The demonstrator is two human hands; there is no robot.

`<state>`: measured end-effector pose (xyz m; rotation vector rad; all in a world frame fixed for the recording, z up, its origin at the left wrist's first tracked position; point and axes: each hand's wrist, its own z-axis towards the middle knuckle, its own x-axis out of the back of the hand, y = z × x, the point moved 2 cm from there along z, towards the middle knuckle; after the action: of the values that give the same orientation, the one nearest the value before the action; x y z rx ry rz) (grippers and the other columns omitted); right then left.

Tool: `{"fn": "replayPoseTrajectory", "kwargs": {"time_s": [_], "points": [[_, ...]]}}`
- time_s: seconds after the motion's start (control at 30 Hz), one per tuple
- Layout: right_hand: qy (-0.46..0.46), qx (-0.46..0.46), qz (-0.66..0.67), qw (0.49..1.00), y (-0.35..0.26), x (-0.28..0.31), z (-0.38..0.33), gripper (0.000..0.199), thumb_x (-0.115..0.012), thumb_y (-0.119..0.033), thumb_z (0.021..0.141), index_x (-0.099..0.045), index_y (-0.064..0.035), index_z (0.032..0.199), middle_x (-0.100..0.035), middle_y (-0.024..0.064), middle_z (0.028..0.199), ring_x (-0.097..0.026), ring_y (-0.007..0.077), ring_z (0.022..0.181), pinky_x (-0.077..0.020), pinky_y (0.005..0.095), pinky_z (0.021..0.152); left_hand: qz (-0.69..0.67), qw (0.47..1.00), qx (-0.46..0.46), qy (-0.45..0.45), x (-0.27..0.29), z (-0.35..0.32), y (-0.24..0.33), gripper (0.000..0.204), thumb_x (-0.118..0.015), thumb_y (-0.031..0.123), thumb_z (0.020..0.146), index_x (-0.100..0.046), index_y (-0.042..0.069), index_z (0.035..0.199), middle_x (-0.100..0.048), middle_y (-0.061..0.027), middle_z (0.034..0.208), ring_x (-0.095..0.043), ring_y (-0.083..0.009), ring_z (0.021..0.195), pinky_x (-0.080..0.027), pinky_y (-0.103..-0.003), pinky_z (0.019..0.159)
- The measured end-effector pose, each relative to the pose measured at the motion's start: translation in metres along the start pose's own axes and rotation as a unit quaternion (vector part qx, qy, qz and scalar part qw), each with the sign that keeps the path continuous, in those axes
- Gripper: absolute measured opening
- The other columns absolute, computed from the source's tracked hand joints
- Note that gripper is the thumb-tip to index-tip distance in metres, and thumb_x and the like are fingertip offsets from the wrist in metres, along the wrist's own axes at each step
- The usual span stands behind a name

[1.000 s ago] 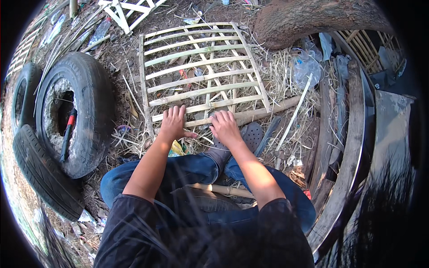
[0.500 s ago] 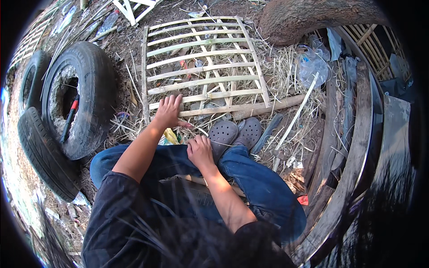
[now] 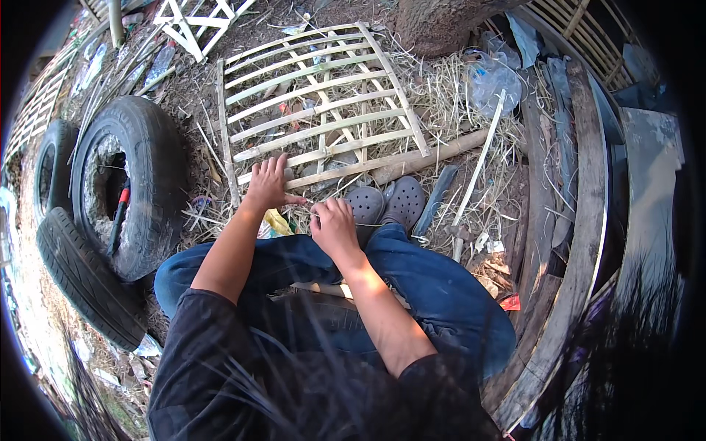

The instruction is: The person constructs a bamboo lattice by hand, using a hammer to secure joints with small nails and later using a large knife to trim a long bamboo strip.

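Bamboo lattice (image 3: 322, 110) lying on far side of 2 grey clogs (image 3: 404, 200); left hand (image 3: 266, 187) resting spread on near-left corner, not clasping; right hand (image 3: 336, 226) curling nearby, contents unclear. Uneven pressing could be cracking or skewing lattice.

The slatted frame (image 3: 317, 109) is pale straw-yellow, tinged green in places. The jeans (image 3: 445, 294) are blue; the clogs (image 3: 406, 200) are grey, dotted with dark round holes.

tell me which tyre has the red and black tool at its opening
The large tyre, closest to the bamboo frame: the red and black tool sits at its opening. The far-left tyre and lower tyre show no tool.
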<state>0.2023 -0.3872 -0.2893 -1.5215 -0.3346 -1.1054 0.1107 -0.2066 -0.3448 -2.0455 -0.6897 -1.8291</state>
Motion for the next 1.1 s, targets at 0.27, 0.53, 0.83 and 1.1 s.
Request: {"fn": "replayPoseTrajectory", "kwargs": {"time_s": [0.27, 0.53, 0.83, 1.1], "points": [[-0.030, 0.014, -0.019, 0.999, -0.010, -0.004, -0.012, 0.011, -0.065, -0.012, 0.075, -0.065, -0.0072, 0.085, -0.058, 0.0101, 0.091, -0.055, 0.0288, 0.092, -0.0430, 0.0420, 0.084, -0.051, 0.998, 0.029, 0.038, 0.034, 0.003, -0.010, 0.128, -0.065, 0.084, 0.054, -0.027, 0.004, 0.146, -0.048, -0.0197, 0.129, -0.045, -0.0366, 0.125, -0.032, -0.051, 0.104], [-0.098, 0.025, -0.015, 0.995, -0.014, -0.012, -0.025, 0.014, -0.067, -0.012, 0.075, -0.065, -0.0077, 0.087, -0.059, 0.0102, 0.090, -0.055, 0.0300, 0.092, -0.0427, 0.0417, 0.084, -0.258, 0.926, 0.260, -0.090, 0.208, -0.023, -0.122, 0.084, -0.060, 0.063, 0.083, -0.043, 0.002, 0.137, -0.054, -0.0282, 0.128, -0.053, -0.0357, 0.122, -0.043, -0.041, 0.098], [-0.226, 0.062, 0.108, 0.966, -0.100, -0.093, 0.056, 0.013, -0.062, -0.013, 0.080, -0.064, -0.0064, 0.092, -0.063, 0.0144, 0.091, -0.064, 0.0336, 0.090, -0.0521, 0.0427, 0.079, -0.295, 0.894, 0.169, 0.291, 0.192, -0.172, -0.206, 0.045, -0.071, 0.019, 0.083, -0.054, 0.003, 0.120, -0.059, -0.0085, 0.098, -0.056, -0.0189, 0.093, -0.043, -0.032, 0.085], [-0.232, 0.225, -0.124, 0.938, -0.164, -0.224, 0.119, 0.011, -0.059, -0.007, 0.078, -0.069, -0.0047, 0.081, -0.067, 0.0149, 0.086, -0.070, 0.0270, 0.071, -0.0573, 0.0386, 0.059, -0.251, 0.914, 0.138, 0.288, 0.116, -0.185, -0.253, 0.040, -0.069, 0.020, 0.079, -0.052, 0.002, 0.109, -0.047, -0.0116, 0.082, -0.046, -0.0283, 0.077, -0.040, -0.038, 0.073]]}}
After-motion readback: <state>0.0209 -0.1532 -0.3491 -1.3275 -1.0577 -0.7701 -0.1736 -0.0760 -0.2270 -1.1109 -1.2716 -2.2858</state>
